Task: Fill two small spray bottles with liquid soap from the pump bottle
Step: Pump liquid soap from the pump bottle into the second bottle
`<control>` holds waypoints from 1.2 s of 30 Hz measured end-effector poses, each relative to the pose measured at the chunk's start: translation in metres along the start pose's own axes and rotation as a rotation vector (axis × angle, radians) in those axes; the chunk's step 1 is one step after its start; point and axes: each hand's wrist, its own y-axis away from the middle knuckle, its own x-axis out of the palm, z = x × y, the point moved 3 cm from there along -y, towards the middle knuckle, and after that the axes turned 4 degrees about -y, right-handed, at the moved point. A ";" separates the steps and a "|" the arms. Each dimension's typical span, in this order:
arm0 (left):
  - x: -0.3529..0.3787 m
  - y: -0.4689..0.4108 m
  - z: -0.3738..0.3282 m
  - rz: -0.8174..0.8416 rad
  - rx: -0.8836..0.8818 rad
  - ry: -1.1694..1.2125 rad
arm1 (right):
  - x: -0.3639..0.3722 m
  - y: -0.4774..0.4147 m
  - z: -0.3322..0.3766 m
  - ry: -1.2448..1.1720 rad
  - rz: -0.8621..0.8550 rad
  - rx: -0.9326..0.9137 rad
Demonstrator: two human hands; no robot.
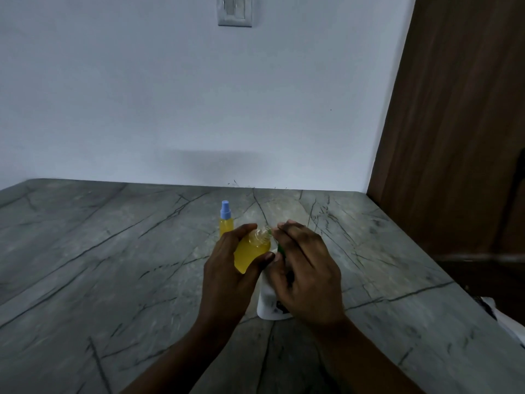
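My left hand (227, 268) grips a small clear spray bottle (251, 255) full of yellow liquid, its open threaded neck tilted up and to the right. My right hand (304, 268) is over the white pump bottle (270, 302), which stands on the counter, and its fingertips pinch something green right by the small bottle's neck. Most of that green part is hidden by my fingers. A second small spray bottle (226, 221), holding yellow liquid and closed with a blue spray cap, stands upright behind my left hand.
The grey marbled counter (113, 265) runs back to a white wall. A brown wooden panel (454, 137) stands at the right. The counter's right edge slants down toward something white (508, 317) at the lower right.
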 end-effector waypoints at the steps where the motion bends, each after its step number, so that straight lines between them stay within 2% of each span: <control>1: -0.001 0.000 0.000 -0.003 0.002 0.001 | 0.000 -0.001 0.000 0.002 0.011 0.000; 13: -0.005 -0.002 -0.007 -0.032 -0.011 0.024 | -0.004 -0.012 -0.003 0.054 0.032 -0.064; 36: -0.002 0.001 -0.002 -0.014 0.003 0.021 | -0.002 -0.003 0.001 -0.021 0.024 0.010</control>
